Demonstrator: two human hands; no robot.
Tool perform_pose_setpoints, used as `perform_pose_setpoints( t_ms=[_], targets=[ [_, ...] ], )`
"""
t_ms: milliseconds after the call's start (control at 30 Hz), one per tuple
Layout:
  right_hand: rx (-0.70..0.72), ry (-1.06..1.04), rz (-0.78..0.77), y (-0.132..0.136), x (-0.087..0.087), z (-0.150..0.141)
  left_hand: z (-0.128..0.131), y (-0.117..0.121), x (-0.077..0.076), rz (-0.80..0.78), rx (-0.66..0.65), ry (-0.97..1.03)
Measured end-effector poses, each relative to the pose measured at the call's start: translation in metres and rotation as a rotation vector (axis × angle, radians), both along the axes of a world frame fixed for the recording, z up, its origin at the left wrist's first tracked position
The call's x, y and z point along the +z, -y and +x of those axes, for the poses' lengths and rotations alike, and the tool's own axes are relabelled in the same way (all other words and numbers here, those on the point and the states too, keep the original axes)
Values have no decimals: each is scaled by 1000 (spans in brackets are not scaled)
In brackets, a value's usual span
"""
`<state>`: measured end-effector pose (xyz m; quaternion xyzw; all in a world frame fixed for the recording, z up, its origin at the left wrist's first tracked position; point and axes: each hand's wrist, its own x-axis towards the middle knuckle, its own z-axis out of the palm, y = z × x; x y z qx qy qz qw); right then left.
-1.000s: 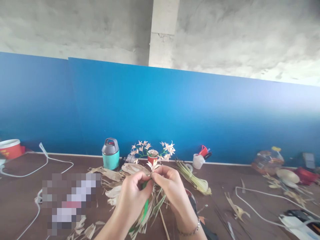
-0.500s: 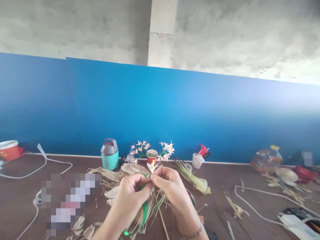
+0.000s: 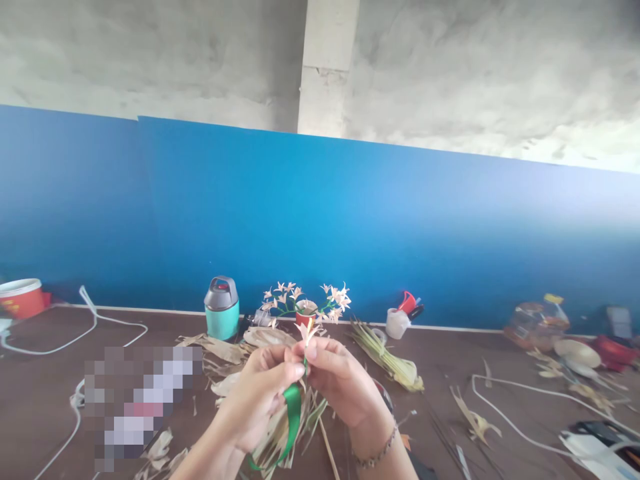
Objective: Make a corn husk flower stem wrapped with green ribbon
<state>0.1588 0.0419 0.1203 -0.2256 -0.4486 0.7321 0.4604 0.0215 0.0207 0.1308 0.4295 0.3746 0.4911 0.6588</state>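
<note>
A small pale artificial flower (image 3: 307, 333) with a yellow centre stands upright between my hands, on a thin green-wrapped stem. My right hand (image 3: 334, 373) pinches it just below the petals with thumb and fingertips. Lower down, my left hand (image 3: 263, 393) is closed on a green ribbon (image 3: 291, 420), thumb close against the stem; the ribbon hangs in a loop below. Beneath both hands lies a heap of dried husks (image 3: 273, 433). Behind them, finished-looking flower sprays (image 3: 336, 300) spread from a red cup (image 3: 304, 317).
A teal lidded container (image 3: 223, 320) stands back left. Right of the cup lie a bundle of pale green stalks (image 3: 387, 360) and a white cup with red-handled tools (image 3: 397, 323). White cords (image 3: 520, 437) cross the brown table (image 3: 435, 360). A blue partition (image 3: 320, 220) borders its back.
Both hands have shifted slightly, and the flower's green stem now shows between them. The ribbon has turned its broad side to view below my left hand.
</note>
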Motion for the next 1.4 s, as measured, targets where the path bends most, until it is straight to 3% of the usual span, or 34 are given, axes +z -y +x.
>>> perform_pose_setpoints(
  t_ms=[300, 533, 700, 900, 1167, 1267, 1400],
  targets=[
    [-37, -57, -8, 0, 0, 3, 0, 4, -1, 30, -54, 68],
    [-58, -19, -16, -2, -2, 6, 0, 1, -4, -76, -32, 85],
    [-71, 12, -10, 0, 0, 6, -5, -3, -8, -105, -92, 38],
    [-134, 45, -28, 3, 2, 3, -7, -3, -4, 28, -88, -81],
    [-316, 175, 22, 4, 7, -1, 3, 4, -1, 429, 269, -559],
    [-334, 211, 45, 4, 7, -3, 3, 4, -1, 436, 301, -589],
    [-328, 194, 44, 5, 7, -4, 1, 2, 2, 353, 195, -476]
  ],
)
